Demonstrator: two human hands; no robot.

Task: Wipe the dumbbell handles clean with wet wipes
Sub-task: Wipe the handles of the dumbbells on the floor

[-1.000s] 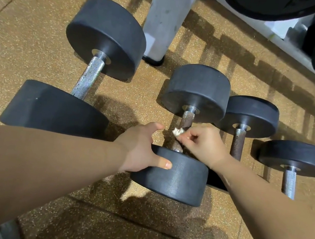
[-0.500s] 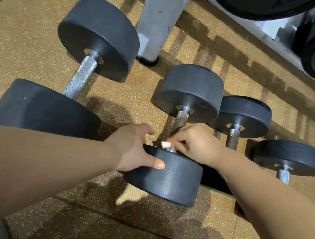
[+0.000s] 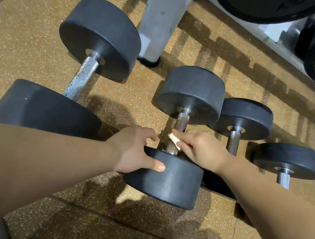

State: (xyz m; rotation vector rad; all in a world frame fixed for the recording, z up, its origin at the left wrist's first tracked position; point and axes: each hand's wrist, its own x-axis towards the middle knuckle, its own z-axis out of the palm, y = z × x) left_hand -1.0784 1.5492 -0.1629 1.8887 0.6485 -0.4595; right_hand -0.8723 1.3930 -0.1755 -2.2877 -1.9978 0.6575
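**Rubber floor station: handle wipe on the second dumbbell**

Speckled tan rubber floor [image 3: 28,59] carries four dumbbells laid side by side. A grey rack post [image 3: 163,18] and black weight plates [image 3: 271,5] are seen beyond them.

The dumbbell [image 3: 193,92] being wiped lies directly ahead of both hands. Its long axis runs away from the person. The near head [image 3: 166,180] sits between the wrists, and the far head [image 3: 205,81] lies beyond the fingertips.

The near head is gripped at its rim by the left hand [image 3: 133,152], with the thumb laid on the curved side and the fingers curled over the upper edge. A small folded wet wipe [image 3: 174,140] is pinched by the right hand [image 3: 201,150] and held against the handle [image 3: 181,122]. The right hand is therefore the nearer one to the handle.

It is judged that the next stroke must follow this axis toward the far head, where bare handle is exposed.

The handle is a knurled steel bar, brownish and dull, with bright collars at each end. Both heads are matt black drums, apparently rubber. The wipe appears off-white and slightly soiled.

The largest dumbbell [image 3: 81,79] lies beyond the left forearm. A third dumbbell [image 3: 244,118] and a fourth dumbbell [image 3: 289,159] lie past the right hand.
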